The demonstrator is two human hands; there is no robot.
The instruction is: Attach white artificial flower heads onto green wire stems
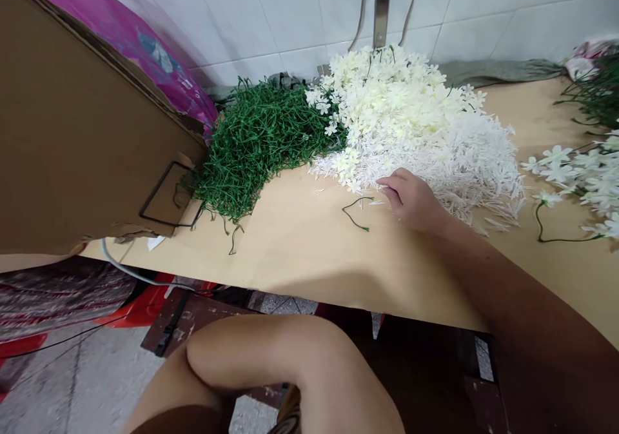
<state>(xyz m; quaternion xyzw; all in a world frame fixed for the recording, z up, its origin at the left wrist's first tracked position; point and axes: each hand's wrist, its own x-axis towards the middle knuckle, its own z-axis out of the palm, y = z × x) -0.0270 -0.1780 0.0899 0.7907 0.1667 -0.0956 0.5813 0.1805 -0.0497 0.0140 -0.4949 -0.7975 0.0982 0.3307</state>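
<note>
Head: R hand [414,200] @ wht sticks [476,173]

— Soft, even light on the white tiled wall [271,8], folks, and there's glossy glare on the purple plastic bag [126,28]!
— The white flowers [391,102] nearly wash out, while a blurry shadow spreads over the tabletop [300,227] beside the right forearm [507,273].
— And underneath?
— Deep gloom! Mid-view's fairly clear; toward the edge, the cardboard box [72,131] looks stretched.
</note>
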